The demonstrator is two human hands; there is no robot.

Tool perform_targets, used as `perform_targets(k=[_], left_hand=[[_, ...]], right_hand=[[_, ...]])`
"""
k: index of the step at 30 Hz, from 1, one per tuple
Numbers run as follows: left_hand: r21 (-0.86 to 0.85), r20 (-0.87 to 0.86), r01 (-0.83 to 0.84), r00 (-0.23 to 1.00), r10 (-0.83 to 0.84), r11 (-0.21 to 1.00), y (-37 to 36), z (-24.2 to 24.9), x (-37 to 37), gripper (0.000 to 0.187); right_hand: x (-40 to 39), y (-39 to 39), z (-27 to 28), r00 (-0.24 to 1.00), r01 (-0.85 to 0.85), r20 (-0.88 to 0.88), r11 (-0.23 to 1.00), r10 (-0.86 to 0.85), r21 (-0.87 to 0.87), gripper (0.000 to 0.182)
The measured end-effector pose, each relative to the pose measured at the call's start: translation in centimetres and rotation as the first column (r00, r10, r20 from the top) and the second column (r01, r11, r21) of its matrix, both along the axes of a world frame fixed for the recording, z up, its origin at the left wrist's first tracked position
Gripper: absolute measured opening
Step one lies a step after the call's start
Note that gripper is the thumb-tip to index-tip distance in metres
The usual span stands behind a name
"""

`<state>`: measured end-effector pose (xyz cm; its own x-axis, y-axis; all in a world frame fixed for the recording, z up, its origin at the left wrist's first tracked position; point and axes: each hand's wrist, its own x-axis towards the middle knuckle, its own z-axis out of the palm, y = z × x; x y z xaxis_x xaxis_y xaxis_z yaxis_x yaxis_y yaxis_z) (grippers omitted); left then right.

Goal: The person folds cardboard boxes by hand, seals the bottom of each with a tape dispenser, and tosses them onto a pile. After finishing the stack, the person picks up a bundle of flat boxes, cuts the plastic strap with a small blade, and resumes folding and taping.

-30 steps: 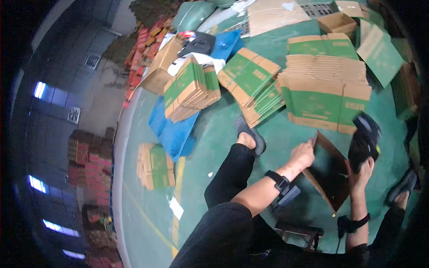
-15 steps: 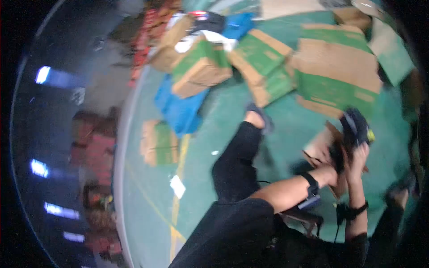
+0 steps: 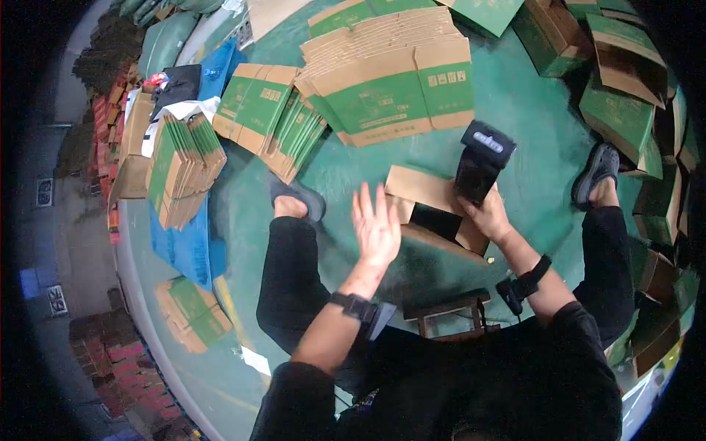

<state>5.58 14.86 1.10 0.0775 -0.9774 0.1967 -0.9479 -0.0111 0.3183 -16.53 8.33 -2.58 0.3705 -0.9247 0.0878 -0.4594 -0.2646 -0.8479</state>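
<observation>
My right hand (image 3: 489, 219) grips a black handheld tool (image 3: 482, 163) with a blocky end marked in white lettering. The tool is raised over the right end of an open cardboard box (image 3: 425, 185). The box stands on the floor between my feet, its flaps spread and its inside dark. To the left of the box is my left hand (image 3: 378, 234), palm turned up and fingers spread, holding nothing. Each wrist wears a black strap with a small device.
Ahead stand a large stack of flattened green-and-brown cartons (image 3: 386, 88) and smaller bundles (image 3: 184, 169). Opened boxes (image 3: 621, 110) are piled at the right. A small wooden stool (image 3: 448, 309) is close to my body. A blue sheet (image 3: 176, 246) lies at the left.
The view has swung to the right and sharpened. My left hand has come away from the box and opened; my right hand still has the black tool.
</observation>
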Motion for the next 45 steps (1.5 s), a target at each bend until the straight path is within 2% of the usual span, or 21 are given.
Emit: perform_targets(k=[5, 8, 9, 10, 11, 12, 13, 15, 16, 17, 21, 23, 27, 32, 36, 37, 39, 40, 41, 43, 45], left_hand=[[-0.028, -0.048, -0.2, 0.979, 0.198, 0.979, -5.4, -5.4, -1.9, 0.051], [0.135, -0.048, -0.238, 0.968, 0.246, 0.962, -5.7, -4.5, -2.9, 0.05], [0.25, -0.059, -0.246, 0.961, 0.268, 0.937, -5.8, -3.7, -3.1, 0.049], [0.041, 0.041, -0.228, 0.973, 0.226, 0.973, -5.8, -5.0, -3.0, 0.046], [0.261, 0.018, -0.249, 0.967, 0.253, 0.933, -6.5, -4.4, -2.8, 0.048], [0.114, -0.069, -0.186, 0.979, 0.194, 0.976, -5.5, -4.7, -2.4, 0.049], [-0.081, -0.151, -0.125, 0.982, 0.112, 0.989, -5.4, -4.8, -2.2, 0.051], [-0.027, -0.03, -0.057, 0.998, 0.056, 0.998, -4.0, -2.8, -2.9, 0.055], [-0.078, -0.177, 0.146, 0.971, -0.158, 0.986, -2.6, -3.8, -2.7, 0.054], [-0.114, -0.231, 0.328, 0.909, -0.346, 0.938, -0.6, -5.4, -3.4, 0.055], [0.005, -0.245, 0.484, 0.849, -0.468, 0.875, 0.7, -4.2, -3.0, 0.061], [-0.055, -0.203, 0.514, 0.833, -0.514, 0.856, 1.0, -4.3, -2.9, 0.063], [-0.071, -0.213, 0.488, 0.845, -0.491, 0.87, 1.0, -4.9, -3.1, 0.07], [0.057, -0.155, 0.428, 0.896, -0.415, 0.902, 1.8, -4.6, -3.7, 0.068], [-0.005, -0.37, 0.43, 0.838, -0.401, 0.903, 1.9, -5.7, -2.9, 0.061], [0.096, -0.778, 0.236, 0.624, -0.075, 0.967, 2.1, -4.7, -3.3, 0.048], [-0.097, -0.675, 0.297, 0.682, -0.282, 0.95, 1.5, -4.2, -2.8, 0.042], [0.024, -0.929, 0.133, 0.37, -0.027, 0.991, 1.4, -3.1, -3.1, 0.049], [0.031, -0.932, 0.149, 0.361, -0.026, 0.988, 1.5, -4.2, -3.1, 0.049], [-0.09, -0.388, 0.452, 0.805, -0.449, 0.887, 1.7, -6.9, -3.1, 0.064], [-0.036, -0.283, 0.472, 0.84, -0.462, 0.881, 1.4, -4.4, -2.7, 0.065]], right_hand=[[-0.2, -1.1, 0.5, 0.993, -0.079, 0.107, 0.978, 0.06, 0.192, 0.041], [2.1, 0.3, 0.7, 0.966, 0.089, -0.202, 0.942, -0.16, -0.323, 0.029], [3.0, 0.9, 0.4, 0.993, 0.102, -0.028, 0.941, -0.117, -0.324, 0.028], [3.0, 1.0, -0.3, 0.996, 0.006, -0.086, 0.961, -0.031, -0.275, 0.029], [2.9, 0.3, -0.3, 0.989, -0.088, -0.138, 0.966, 0.055, -0.244, 0.029], [3.1, 0.6, 1.3, 0.903, -0.193, -0.429, 0.915, 0.024, -0.355, 0.029], [3.1, 0.1, 2.4, 0.902, -0.186, -0.432, 0.897, -0.007, -0.402, 0.029], [3.3, -0.3, 3.2, 0.97, -0.054, -0.225, 0.814, -0.096, -0.579, 0.027], [3.9, 0.2, 4.0, 0.986, 0.137, -0.032, 0.898, -0.166, -0.419, 0.025], [3.4, 0.1, 3.2, 0.965, 0.0, -0.21, 0.804, -0.155, -0.595, 0.03], [2.0, -0.6, 0.5, 0.824, -0.181, -0.566, 0.95, 0.005, -0.255, 0.049], [2.5, -2.8, 7.0, 0.862, -0.395, -0.465, 0.843, 0.203, -0.365, 0.041], [8.9, -5.9, 16.8, 0.889, -0.442, -0.228, 0.874, 0.397, -0.204, 0.049], [17.6, -8.3, 12.5, 0.887, -0.39, -0.27, 0.921, 0.376, 0.001, 0.026], [25.8, -8.7, 9.7, 0.694, -0.361, -0.538, 0.878, 0.478, 0.314, 0.04], [27.4, -8.7, 7.7, 0.627, -0.35, -0.611, 0.875, 0.483, 0.333, 0.043], [28.7, -8.4, 4.4, 0.535, -0.358, -0.698, 0.876, 0.476, 0.323, 0.039], [28.6, -8.3, 3.1, 0.438, -0.387, -0.767, 0.869, 0.469, 0.31, 0.036], [27.9, -8.1, 4.6, 0.439, -0.37, -0.767, 0.872, 0.468, 0.32, 0.036], [26.2, -7.8, 11.3, 0.437, -0.254, -0.787, 0.9, 0.434, 0.355, 0.031], [20.5, -9.2, 14.0, 0.406, -0.417, -0.643, 0.758, 0.649, 0.502, 0.032]])
